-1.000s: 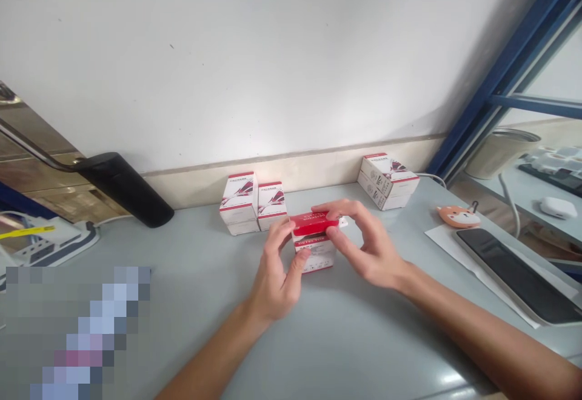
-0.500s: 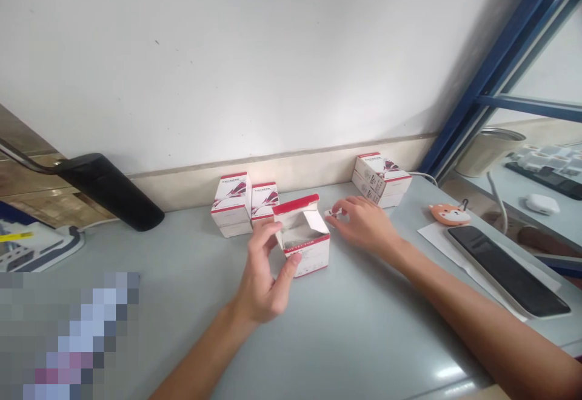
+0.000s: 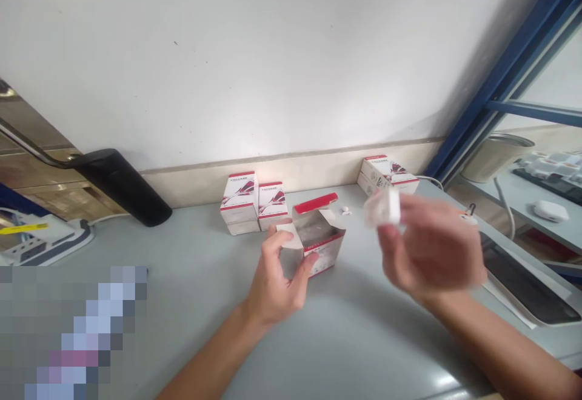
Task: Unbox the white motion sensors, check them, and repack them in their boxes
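Observation:
My left hand (image 3: 279, 285) grips a small white-and-red cardboard box (image 3: 328, 253) by its near left corner. The box stands on the table with its flaps up and its red-edged lid (image 3: 316, 203) tilted back; greyish, partly clear material (image 3: 321, 230) shows inside. Raised to the right of the box, my right hand (image 3: 431, 245) is blurred by motion. Between its thumb and fingers is a small white block-shaped piece (image 3: 388, 207), too smeared to name. Behind the box, a tiny white item (image 3: 346, 211) lies on the table.
Closed boxes of the same print stand by the wall, some at left (image 3: 239, 203), others at right (image 3: 391, 173). A black cylinder on an arm (image 3: 122, 188) is at left. A phone (image 3: 530, 282) lies on paper at right. A blue-framed window or mirror (image 3: 495, 79) borders the right side.
My right hand has lifted off the table and moved right and nearer, with the white piece in it. The open box has turned slightly under my left hand.

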The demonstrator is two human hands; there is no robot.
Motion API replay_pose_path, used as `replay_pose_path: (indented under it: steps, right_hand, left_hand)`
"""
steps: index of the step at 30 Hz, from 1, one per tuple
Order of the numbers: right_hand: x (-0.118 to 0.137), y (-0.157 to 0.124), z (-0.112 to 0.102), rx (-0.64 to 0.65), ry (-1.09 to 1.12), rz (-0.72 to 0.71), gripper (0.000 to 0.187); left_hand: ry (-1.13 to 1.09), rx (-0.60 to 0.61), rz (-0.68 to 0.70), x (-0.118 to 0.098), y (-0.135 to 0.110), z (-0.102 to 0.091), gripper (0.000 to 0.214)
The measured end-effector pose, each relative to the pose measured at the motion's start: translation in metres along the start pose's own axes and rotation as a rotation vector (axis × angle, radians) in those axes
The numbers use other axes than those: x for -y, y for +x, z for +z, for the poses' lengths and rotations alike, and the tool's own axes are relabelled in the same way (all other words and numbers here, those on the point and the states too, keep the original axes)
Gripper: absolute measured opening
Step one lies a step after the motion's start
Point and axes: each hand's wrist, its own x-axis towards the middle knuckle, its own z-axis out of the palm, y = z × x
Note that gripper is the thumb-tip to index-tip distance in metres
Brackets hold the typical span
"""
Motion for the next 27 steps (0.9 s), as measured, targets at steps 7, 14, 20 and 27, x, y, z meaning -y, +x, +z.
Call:
replay_pose_path:
  steps: [7, 14, 20, 27]
  right_hand:
    - [0.009, -0.010, 0.009, 0.343, -0.054, -0.159, 0.042]
    - [0.007, 0.004, 0.001, 0.479, -0.185, -0.159, 0.040]
    - [0.014, 0.007, 0.000, 0.564, -0.085, -0.060, 0.051]
    - [0.023, 0.002, 0.006, 0.405, -0.050, 0.052, 0.033]
  left_hand:
    - [0.047, 0.051, 0.075, -0.006, 0.002, -0.001, 0.042]
    - [0.115, 0.090, 0.102, -0.009, 0.001, -0.002, 0.040]
    - [0.133, 0.138, 0.057, -0.009, 0.000, -0.004, 0.033]
    - [0.196, 0.171, 0.128, -0.018, 0.004, -0.003, 0.032]
